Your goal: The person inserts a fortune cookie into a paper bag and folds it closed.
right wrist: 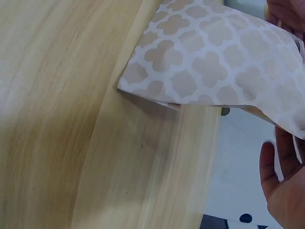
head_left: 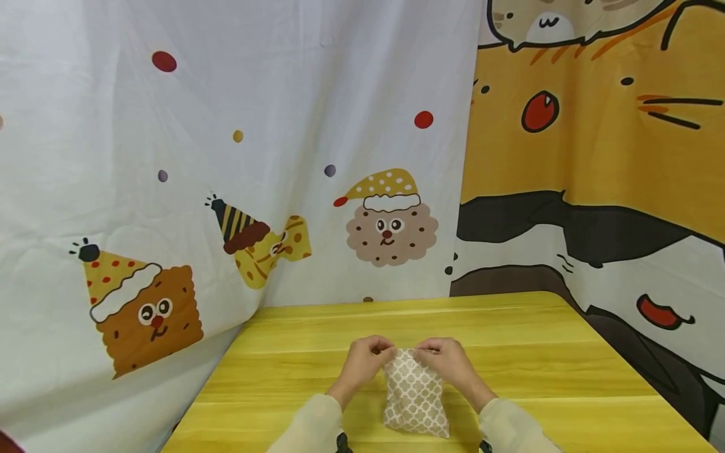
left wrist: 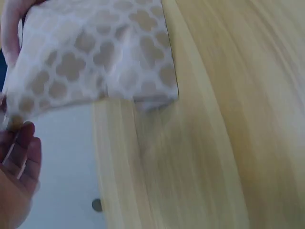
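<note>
A small beige bag [head_left: 416, 396] with a white lattice pattern is held by its top edge between both hands. My left hand [head_left: 364, 363] pinches the upper left corner, and my right hand [head_left: 449, 363] pinches the upper right corner. In the left wrist view the bag [left wrist: 102, 55] extends rightward from the left hand [left wrist: 16, 181]. The right wrist view shows the bag [right wrist: 209, 59] reaching leftward from the right hand [right wrist: 288, 191]. Its lower end is over the table, and whether it touches the surface I cannot tell. What the bag contains is hidden.
The wood-grain table [head_left: 317, 327] lies beneath the hands. A white cloth [head_left: 272, 75] with cartoon biscuits hangs behind and to the left. Another cloth [head_left: 612, 151], printed with large cartoon animals, hangs at the right.
</note>
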The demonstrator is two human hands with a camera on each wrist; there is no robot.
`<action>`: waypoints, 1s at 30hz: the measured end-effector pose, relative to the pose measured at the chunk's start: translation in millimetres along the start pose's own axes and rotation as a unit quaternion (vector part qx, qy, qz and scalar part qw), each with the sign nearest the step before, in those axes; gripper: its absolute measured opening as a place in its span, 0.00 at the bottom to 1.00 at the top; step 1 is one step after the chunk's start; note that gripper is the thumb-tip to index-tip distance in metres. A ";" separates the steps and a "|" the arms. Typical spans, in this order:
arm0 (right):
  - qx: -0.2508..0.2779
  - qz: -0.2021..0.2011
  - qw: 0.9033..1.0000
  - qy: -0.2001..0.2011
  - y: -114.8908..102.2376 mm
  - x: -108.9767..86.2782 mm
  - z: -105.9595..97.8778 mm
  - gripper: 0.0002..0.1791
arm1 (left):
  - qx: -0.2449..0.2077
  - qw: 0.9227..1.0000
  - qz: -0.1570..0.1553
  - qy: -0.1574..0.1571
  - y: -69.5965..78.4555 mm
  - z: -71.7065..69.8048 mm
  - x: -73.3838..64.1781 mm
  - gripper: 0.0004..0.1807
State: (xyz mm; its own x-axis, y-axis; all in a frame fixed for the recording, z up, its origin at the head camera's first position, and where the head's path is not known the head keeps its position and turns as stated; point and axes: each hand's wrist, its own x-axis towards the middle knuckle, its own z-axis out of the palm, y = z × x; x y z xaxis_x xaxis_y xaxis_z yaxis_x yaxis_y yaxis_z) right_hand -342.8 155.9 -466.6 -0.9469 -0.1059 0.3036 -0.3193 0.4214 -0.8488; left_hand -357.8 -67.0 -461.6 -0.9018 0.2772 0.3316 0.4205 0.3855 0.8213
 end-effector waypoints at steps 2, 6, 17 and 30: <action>-0.029 -0.012 0.999 0.011 -2.1 -0.4 2.8 0.04 | -0.003 1.000 0.015 -0.009 2.4 4.8 -0.2 0.05; -0.099 -0.025 0.994 0.044 -7.4 -1.4 6.6 0.05 | 0.011 0.999 0.048 0.006 5.1 11.9 -1.1 0.05; -0.210 -0.012 0.972 0.102 2.2 -2.1 -8.8 0.06 | 0.028 0.995 0.055 0.074 -6.2 6.6 -3.1 0.04; -0.041 0.045 0.997 0.039 -1.3 -0.4 -8.1 0.10 | -0.017 0.999 0.023 0.046 -18.5 -9.6 -2.9 0.08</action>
State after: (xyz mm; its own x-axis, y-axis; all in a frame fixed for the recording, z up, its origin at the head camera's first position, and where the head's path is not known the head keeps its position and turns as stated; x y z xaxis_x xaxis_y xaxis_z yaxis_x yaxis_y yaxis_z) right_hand -341.7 162.6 -462.1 -0.9648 0.0056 0.2630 -0.2254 0.4977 -0.8375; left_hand -363.9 -83.4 -473.3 -0.8878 0.2120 0.4085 0.4590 0.3432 0.8194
